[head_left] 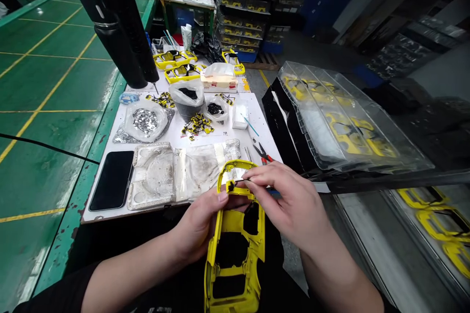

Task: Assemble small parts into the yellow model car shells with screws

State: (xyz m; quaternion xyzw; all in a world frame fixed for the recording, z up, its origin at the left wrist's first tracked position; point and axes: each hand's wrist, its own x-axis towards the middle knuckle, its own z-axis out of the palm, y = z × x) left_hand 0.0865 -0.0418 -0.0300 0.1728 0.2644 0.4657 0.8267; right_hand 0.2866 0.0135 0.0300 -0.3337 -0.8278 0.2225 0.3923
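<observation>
My left hand [200, 220] grips the side of a yellow plastic housing frame [235, 270], thumb on its edge near the top. The frame has several large openings and tilts up from my lap. A small yellow-and-black part [230, 186] sits at the cross-bar below its top loop, with a dark wire running from it. My right hand [282, 195] pinches that wire between thumb and fingertips above the frame. Behind the frame, a worn whitish padded fixture [153, 171] lies on the white table [110, 144]. Red-handled pliers [263, 154] lie beyond my right hand.
A black phone [112, 181] lies at the table's left. Behind are a bag of silvery pieces [145, 122], small yellow wired parts [198, 124], and bags of black pieces [189, 100]. A black electric screwdriver [125, 44] hangs overhead. Clear-lidded trays [323, 142] stand right; a green conveyor [47, 83] runs left.
</observation>
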